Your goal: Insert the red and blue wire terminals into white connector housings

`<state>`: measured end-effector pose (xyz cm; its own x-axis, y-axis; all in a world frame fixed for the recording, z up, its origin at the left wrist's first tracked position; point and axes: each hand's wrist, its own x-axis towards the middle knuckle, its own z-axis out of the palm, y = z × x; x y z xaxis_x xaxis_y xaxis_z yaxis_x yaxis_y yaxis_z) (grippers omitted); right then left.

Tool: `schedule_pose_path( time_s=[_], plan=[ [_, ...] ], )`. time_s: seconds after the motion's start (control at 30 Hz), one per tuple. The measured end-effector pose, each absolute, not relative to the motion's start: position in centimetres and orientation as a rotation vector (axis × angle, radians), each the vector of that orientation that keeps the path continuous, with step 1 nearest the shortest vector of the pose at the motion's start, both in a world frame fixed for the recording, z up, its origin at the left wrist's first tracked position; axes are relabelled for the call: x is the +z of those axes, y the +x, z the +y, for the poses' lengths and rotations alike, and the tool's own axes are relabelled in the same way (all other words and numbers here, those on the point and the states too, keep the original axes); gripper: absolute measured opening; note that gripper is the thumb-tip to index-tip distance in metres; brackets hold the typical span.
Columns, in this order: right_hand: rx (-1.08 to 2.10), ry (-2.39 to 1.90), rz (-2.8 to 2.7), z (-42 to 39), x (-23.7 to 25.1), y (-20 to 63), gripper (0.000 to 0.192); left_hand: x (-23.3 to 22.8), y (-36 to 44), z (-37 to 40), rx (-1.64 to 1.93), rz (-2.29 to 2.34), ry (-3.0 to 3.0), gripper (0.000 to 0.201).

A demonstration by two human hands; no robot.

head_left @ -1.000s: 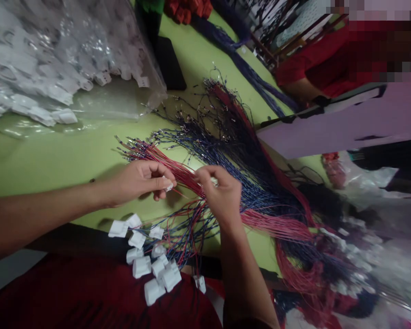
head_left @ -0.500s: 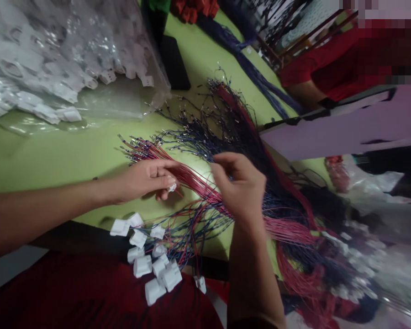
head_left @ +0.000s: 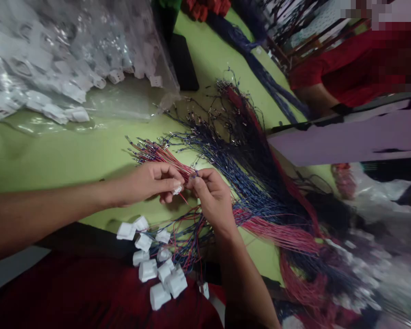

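Pinched in my left hand [head_left: 159,183] is a small white connector housing [head_left: 177,190], with a red wire trailing from it. My right hand [head_left: 212,194] has its thumb and forefinger closed on a dark blue wire [head_left: 196,173] near its crimped end, right beside the housing. Behind both hands lies a bundle of red wires [head_left: 164,157] with metal terminals at the tips. A spread of blue wires [head_left: 239,169] runs to its right. Toward my body, several white connectors [head_left: 148,270] on red and blue wires hang over the table edge.
A clear plastic bag [head_left: 99,59] full of white housings covers the back left. Next to it rests a black flat object [head_left: 185,64]. Blue wire bundles and red connectors [head_left: 205,9] lie farther back. A person in a red shirt [head_left: 342,68] is at the right, beyond a purple panel [head_left: 356,132].
My right hand has come left from above the blue wires to my left hand, now with a blue wire between its fingertips. My left hand keeps its hold on the housing.
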<state>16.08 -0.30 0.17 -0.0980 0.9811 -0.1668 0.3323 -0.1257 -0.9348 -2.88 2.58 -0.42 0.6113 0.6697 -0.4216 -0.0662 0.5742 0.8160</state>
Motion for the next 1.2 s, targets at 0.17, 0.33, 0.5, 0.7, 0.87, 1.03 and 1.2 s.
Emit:
schedule_pose_path(
  time_s=[0.17, 0.33, 0.5, 0.7, 0.87, 1.03, 1.2],
  plan=[
    [0.875, -1.652, -1.657, -1.1, -0.4, 16.0, 0.004, -0.4, -2.7, 2.4, 0.510, 0.814, 0.832, 0.004],
    [0.945, -1.616, -1.644, -1.7, 0.2, 15.8, 0.003, -0.7, -2.8, 2.1, 0.488, 0.824, 0.885, 0.014],
    [1.239, -1.494, -1.685, -1.7, 1.2, 16.1, 0.010, -0.9, -3.2, 2.2, 0.470, 0.818, 0.776, 0.018],
    [1.169, -1.602, -1.788, -1.3, 1.6, 16.2, 0.012, -1.1, -3.2, 2.3, 0.523, 0.713, 0.719, 0.013],
    [1.204, -1.603, -1.642, -1.4, 1.7, 15.8, 0.006, -0.9, -2.7, 2.1, 0.551, 0.854, 0.769, 0.005],
    [1.239, -1.568, -1.475, -1.3, 2.0, 15.3, 0.007, -0.9, -2.6, 2.0, 0.558, 0.845, 0.830, 0.007],
    [1.302, -1.601, -1.385, -1.3, 2.0, 15.5, 0.008, -0.9, -2.7, 2.0, 0.587, 0.774, 0.830, 0.016]
  ],
)
